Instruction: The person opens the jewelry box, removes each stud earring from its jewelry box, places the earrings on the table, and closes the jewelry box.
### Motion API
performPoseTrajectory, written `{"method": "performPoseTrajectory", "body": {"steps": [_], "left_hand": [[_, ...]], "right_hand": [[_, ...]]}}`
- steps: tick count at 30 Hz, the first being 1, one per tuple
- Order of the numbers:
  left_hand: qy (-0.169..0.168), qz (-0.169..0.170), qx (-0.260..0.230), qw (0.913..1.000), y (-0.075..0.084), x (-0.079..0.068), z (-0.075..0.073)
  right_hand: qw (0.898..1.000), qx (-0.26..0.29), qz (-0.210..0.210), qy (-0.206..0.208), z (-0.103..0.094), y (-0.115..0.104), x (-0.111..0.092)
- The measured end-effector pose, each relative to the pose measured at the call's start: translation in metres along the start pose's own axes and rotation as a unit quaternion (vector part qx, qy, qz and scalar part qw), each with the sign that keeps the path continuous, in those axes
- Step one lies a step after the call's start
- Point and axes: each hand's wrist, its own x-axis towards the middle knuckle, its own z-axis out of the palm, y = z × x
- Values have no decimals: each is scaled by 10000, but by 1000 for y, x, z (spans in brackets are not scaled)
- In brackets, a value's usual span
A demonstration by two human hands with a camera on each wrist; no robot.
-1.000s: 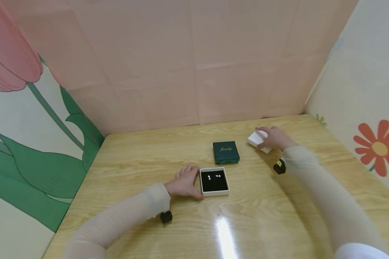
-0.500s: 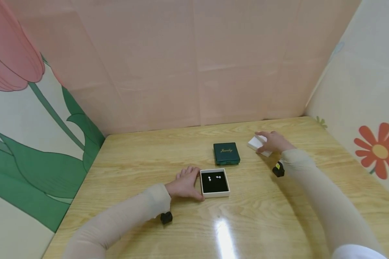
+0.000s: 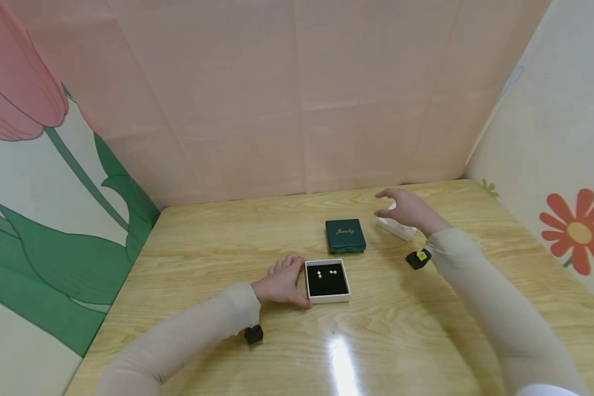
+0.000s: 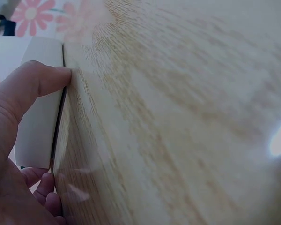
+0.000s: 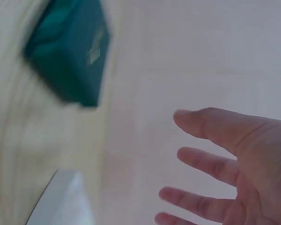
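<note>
My left hand (image 3: 283, 281) grips the left side of an open white jewelry box (image 3: 340, 298), thumb at the near corner and fingers at the far one. The left wrist view shows that thumb (image 4: 37, 86) bent against the box wall (image 4: 40, 129). On the box's black pad (image 3: 329, 285) lies a pair of small pearl-like earrings (image 3: 333, 271). My right hand (image 3: 410, 210) hovers over a white box lid (image 3: 397, 227), partly covering it. Its fingers (image 5: 201, 204) are spread and hold nothing in the right wrist view.
A dark green box (image 3: 345, 234) with gold "Jewelry" lettering sits just behind the white box, left of the lid. The wooden table (image 3: 218, 231) meets a pink backdrop (image 3: 237, 137) at its far edge. Printed panels with flowers stand at both sides.
My right hand has let go of the white lid and lifted away, moving slightly left with its fingers spreading. The lid rests on the table. The left hand has stayed put.
</note>
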Motion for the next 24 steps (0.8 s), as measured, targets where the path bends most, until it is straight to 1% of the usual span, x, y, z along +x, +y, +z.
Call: {"method": "performPoseTrajectory", "body": {"steps": [3, 7, 10, 13, 16, 19, 24], "left_hand": [[-4, 10, -30, 10000, 0, 0, 0], [-14, 30, -81, 10000, 0, 0, 1], [-18, 44, -111, 9999, 1, -1, 0], [-31, 25, -98, 9999, 2, -1, -1], [-48, -7, -98, 9999, 2, -1, -2], [-63, -34, -64, 10000, 2, -1, -2], [-67, -37, -95, 9999, 2, -1, -2]], "right_hand": [[9988, 455, -65, 172, -5, -18, -7], [9963, 633, -210, 545, -7, -39, -18], [9929, 653, -504, 859, -6, -51, -25], [9893, 616, -900, 968, -1, -59, -31], [9863, 638, -1258, 855, 9, -65, -36], [9831, 722, -1570, 604, 22, -71, -40], [9804, 697, -1842, 68, 49, -77, -46]]}}
